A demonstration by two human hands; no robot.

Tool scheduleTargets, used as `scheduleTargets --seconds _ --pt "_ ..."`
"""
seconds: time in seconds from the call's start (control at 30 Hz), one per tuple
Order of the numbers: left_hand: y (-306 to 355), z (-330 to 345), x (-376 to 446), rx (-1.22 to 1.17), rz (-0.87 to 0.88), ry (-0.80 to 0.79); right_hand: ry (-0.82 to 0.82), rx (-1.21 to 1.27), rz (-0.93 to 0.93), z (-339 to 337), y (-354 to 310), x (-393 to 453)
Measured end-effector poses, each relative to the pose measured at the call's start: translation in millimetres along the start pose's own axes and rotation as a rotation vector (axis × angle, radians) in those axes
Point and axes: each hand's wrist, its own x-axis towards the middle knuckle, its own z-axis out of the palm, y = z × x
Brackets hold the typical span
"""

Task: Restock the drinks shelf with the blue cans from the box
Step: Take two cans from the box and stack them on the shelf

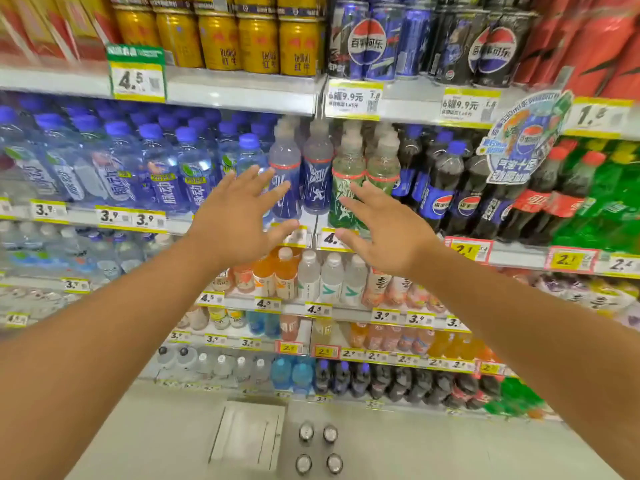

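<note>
Cans (318, 447), four of them seen from the top, stand on the floor far below the fingertips, just beside a flat pale shape that is probably the box (250, 434), though blur makes that hard to confirm. None is in hand. Both hands are raised empty in front of the shelves: the left hand (239, 216) has its fingers spread apart and straight, their tips over a blue-labelled bottle (284, 178), and the right hand (384, 226) is likewise splayed, its fingertips at a green-labelled bottle (346, 188). Whether the tips touch the bottles or only hover cannot be told. Above the fingers, on the next shelf up, stand blue cola cans (374, 39) beside gold cans (258, 41), which looks like the place to be filled. Judging by this, restocking is unfinished: at least four cans still wait on the floor, and the hands must go down for them before anything more reaches the shelf (408, 109).
</note>
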Motion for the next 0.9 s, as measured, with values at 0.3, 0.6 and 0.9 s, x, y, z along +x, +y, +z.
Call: scheduleTargets --seconds 0.3,0.6,0.9 --pt "50 98 -36 -0.061 0.012 -0.015 0.122 0.045 -0.067 87 22 -57" --pt "91 260 -89 -0.075 -0.059 -0.072 0.046 0.154 -0.177 254 62 -115" --pt "105 524 -191 -0.136 -0.080 -0.205 -0.078 0.197 -0.096 511 49 -190"
